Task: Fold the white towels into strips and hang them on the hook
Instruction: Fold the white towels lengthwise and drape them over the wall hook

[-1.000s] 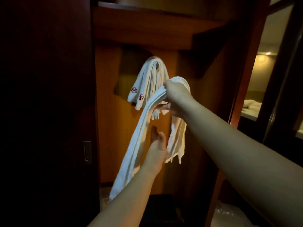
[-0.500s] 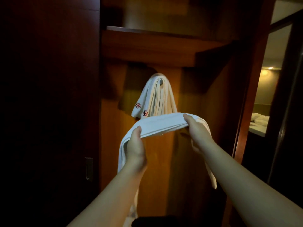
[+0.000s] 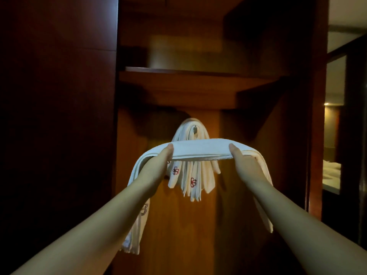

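A white towel folded into a long strip [image 3: 200,150] is stretched level between my hands. My left hand [image 3: 158,165] grips it on the left and my right hand [image 3: 242,165] on the right. Its two ends hang down outside my forearms. Behind it, several white towels with red flower marks [image 3: 191,181] hang from a small metal hook [image 3: 195,130] on the wardrobe's back panel. The held strip is in front of these towels, just below the hook.
The hook sits in an open wooden wardrobe niche under a shelf [image 3: 178,80]. A dark wardrobe door [image 3: 57,126] stands to the left. On the right a doorway [image 3: 333,145] opens onto a lit room with a bed.
A second ago the strip hung from my raised right hand while the left slid along it. Now both hands hold it level, spread apart, raised closer to the hook.
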